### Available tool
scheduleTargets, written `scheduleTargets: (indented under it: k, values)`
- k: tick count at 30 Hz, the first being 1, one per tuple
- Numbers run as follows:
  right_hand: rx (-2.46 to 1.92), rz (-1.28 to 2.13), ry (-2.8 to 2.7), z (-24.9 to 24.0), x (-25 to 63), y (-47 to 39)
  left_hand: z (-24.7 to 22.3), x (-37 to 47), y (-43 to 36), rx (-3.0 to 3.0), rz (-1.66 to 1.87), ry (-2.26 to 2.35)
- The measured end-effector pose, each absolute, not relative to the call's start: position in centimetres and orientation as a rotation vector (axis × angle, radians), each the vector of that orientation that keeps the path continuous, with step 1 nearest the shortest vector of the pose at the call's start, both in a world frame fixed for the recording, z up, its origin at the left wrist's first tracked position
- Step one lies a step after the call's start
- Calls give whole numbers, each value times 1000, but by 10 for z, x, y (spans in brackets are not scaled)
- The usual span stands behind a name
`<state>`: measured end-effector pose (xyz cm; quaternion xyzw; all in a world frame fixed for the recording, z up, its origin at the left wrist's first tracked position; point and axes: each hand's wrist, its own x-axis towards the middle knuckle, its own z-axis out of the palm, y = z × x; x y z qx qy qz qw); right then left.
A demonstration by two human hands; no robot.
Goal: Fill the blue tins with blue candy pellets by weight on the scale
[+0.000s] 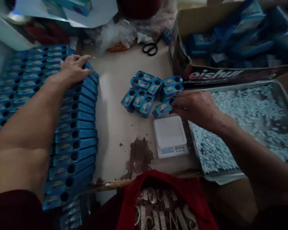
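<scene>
My right hand [194, 103] grips a small blue box [163, 108] with a round dark hole in its end, just above and behind a white digital scale [170, 132]. Beside it stands a loose cluster of similar blue boxes [141, 92] with their holes facing up. At the left, my left hand [75, 67] rests with fingers spread on the far right part of a large block of rows of blue boxes [74, 134]. Whether its fingertips hold any single box is hard to see. To the right of the scale, a metal tray [207, 175] holds many small pale blue candy-like pieces [217, 156].
An open cardboard box [194, 72] full of blue packs stands at the back right. Black-handled scissors [150, 48] and a clear plastic bag [120, 35] with orange contents lie at the back. The tabletop [115, 105] has a worn brown patch near its front edge.
</scene>
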<state>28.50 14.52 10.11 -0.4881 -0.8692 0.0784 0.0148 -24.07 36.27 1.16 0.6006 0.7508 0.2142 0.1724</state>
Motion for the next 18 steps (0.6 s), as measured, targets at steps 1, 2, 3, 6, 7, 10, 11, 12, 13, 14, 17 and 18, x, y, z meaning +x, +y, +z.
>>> scheduleTargets:
  k: [1, 2, 3, 6, 7, 10, 11, 12, 13, 14, 17, 18]
  values:
    - [-1565, 240, -2656, 103, 292, 130, 12, -236, 359, 1729, 616, 2119]
    - [-1606, 239, -2621, 103, 297, 115, 16, -231, 353, 1755, 615, 2099]
    - [-1643, 243, -2596, 101, 301, 99, 23, -225, 346, 1785, 592, 2091]
    - [-1713, 290, -2535, 88, 305, 64, 57, -205, 308, 1922, 481, 2095]
    - [-1711, 300, -2496, 84, 307, 56, 70, -198, 291, 1994, 431, 2082]
    - [-1646, 264, -2303, 77, 328, 45, 103, -180, 236, 2227, 205, 1993]
    - [-1633, 225, -2231, 77, 342, 43, 111, -173, 218, 2264, 135, 1972]
    - [-1636, 175, -2174, 76, 360, 43, 119, -166, 200, 2293, 99, 1955]
    - [-1653, 122, -2143, 73, 381, 43, 126, -158, 184, 2319, 104, 1925]
    - [-1679, 77, -2144, 68, 404, 44, 132, -148, 168, 2357, 151, 1893]
    - [-1692, 106, -2350, 40, 460, 56, 150, -110, 125, 2501, 326, 1829]
    - [-1668, 148, -2420, 27, 470, 62, 156, -95, 112, 2541, 365, 1815]
